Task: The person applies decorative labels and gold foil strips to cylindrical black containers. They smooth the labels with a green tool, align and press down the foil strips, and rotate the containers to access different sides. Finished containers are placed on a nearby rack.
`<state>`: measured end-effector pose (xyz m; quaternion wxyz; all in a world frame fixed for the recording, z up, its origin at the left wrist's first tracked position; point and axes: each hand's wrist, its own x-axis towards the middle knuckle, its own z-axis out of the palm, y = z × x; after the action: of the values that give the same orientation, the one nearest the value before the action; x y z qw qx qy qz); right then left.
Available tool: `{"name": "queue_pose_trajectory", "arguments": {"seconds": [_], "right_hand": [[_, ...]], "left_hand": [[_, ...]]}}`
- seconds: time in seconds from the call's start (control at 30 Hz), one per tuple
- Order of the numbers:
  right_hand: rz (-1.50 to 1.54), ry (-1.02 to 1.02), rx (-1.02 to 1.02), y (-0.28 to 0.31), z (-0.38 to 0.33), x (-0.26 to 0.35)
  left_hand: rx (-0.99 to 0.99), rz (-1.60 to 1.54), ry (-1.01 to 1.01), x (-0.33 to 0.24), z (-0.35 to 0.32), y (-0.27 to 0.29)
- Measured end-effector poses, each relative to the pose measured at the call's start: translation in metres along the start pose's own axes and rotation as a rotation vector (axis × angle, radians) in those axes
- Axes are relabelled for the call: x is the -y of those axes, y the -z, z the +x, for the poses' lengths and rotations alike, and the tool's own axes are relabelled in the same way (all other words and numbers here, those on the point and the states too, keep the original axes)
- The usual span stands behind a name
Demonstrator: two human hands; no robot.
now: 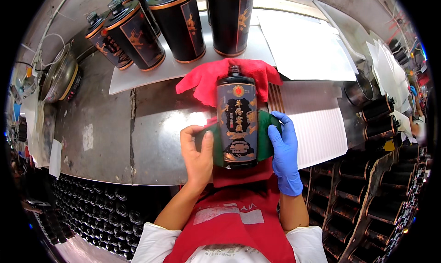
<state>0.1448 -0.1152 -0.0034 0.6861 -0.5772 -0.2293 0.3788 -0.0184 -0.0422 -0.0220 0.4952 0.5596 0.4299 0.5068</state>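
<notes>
A metal-topped workbench (pixel 101 139) spans the view, the largest thing here. The person wears a red apron (pixel 229 217) with pale lettering. At the back stand black bottles (pixel 178 33) with copper-coloured bands and dragon-like figures on dark labels. Before them, near a bunched red cloth (pixel 197 81), a matching black bottle (pixel 237 163) lies between the hands, neck pointing away, backed by a green cloth (pixel 265 143). The bare left hand (pixel 196 148) and blue-gloved right hand (pixel 285 153) each clamp one side of that cloth, thumbs in front; the hindmost fingertips are hidden. The bottle's grey-blue label (pixel 250 142) carries a vertical column of gold characters, smaller writing beside it, and a round gold-and-red seal (pixel 238 91) above.
</notes>
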Motion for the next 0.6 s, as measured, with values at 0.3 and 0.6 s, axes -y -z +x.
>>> {"name": "queue_pose_trajectory", "arguments": {"seconds": [0.3, 0.6], "right_hand": [[0.008, 0.082, -0.018, 0.000, 0.043, -0.023], [-0.181, 0.623, 0.279, 0.019, -0.002, 0.014]], "left_hand": [[-0.012, 0.095, 0.039, 0.027, 0.010, 0.005], [0.197, 0.894, -0.128, 0.031, 0.019, 0.050]]}}
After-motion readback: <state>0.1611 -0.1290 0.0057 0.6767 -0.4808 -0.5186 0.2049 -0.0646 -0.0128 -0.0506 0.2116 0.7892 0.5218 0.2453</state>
